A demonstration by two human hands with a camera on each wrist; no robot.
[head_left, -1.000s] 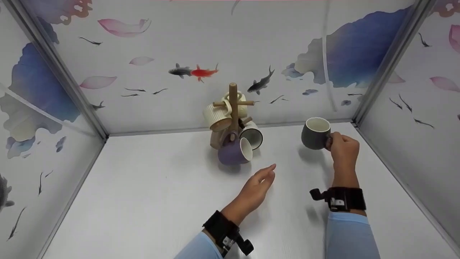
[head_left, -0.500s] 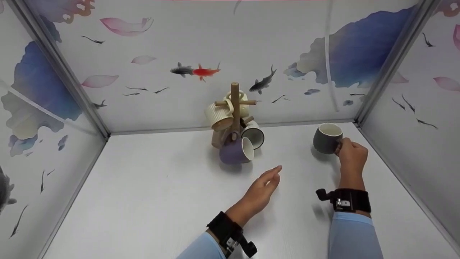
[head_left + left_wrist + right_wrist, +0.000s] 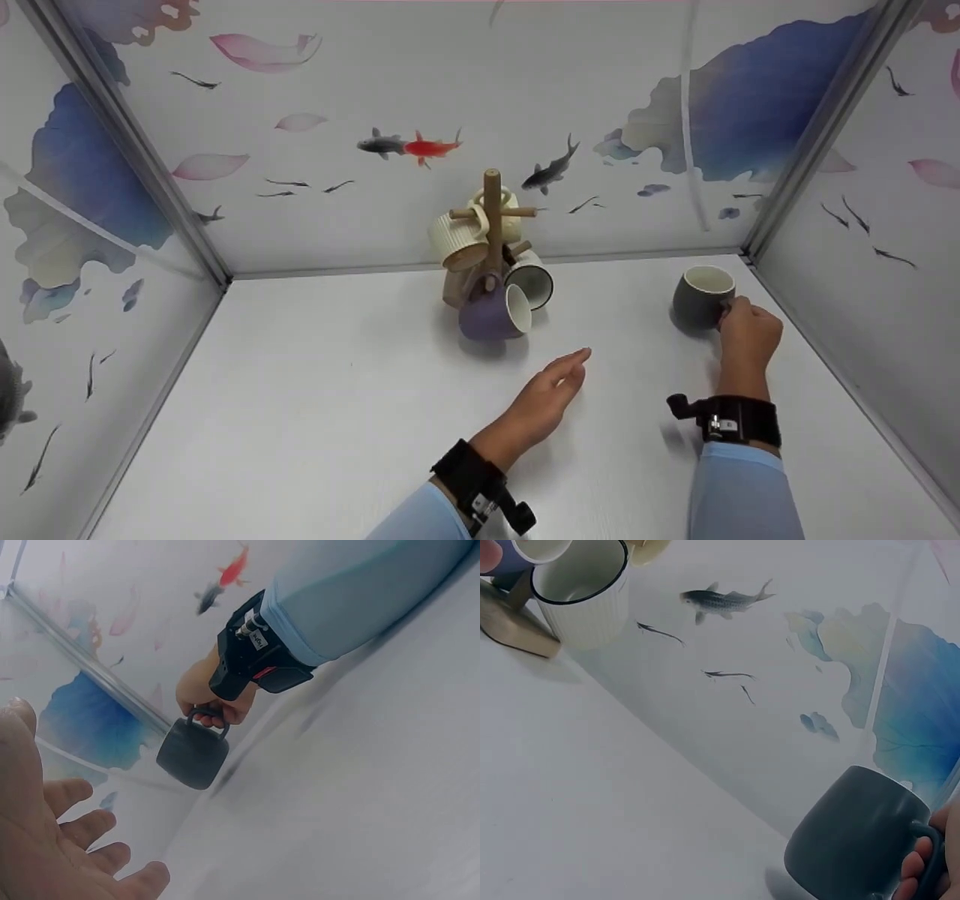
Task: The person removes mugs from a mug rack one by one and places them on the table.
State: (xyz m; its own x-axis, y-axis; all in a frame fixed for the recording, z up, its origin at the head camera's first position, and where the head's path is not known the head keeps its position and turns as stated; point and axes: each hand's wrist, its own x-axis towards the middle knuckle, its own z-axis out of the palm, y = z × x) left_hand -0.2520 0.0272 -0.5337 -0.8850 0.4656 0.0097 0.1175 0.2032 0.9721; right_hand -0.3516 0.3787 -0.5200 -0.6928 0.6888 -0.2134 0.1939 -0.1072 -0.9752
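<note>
My right hand grips the handle of a dark grey mug with a pale inside, upright at the right of the table. The right wrist view shows fingers curled through the handle of the mug. Its shadow lies close beneath, and I cannot tell whether its base touches the table. My left hand holds nothing. In the left wrist view the left hand's fingers are spread and loosely bent. Nearest to it, a purple mug hangs on a wooden mug tree.
On the mug tree also hang a cream ribbed mug, another cream mug behind it, and a white mug with a dark rim. The white table is bounded by printed panels at the back and sides.
My right hand has moved right and slightly toward me with the grey mug, which has come lower, nearer its shadow. The left hand has hardly moved.
</note>
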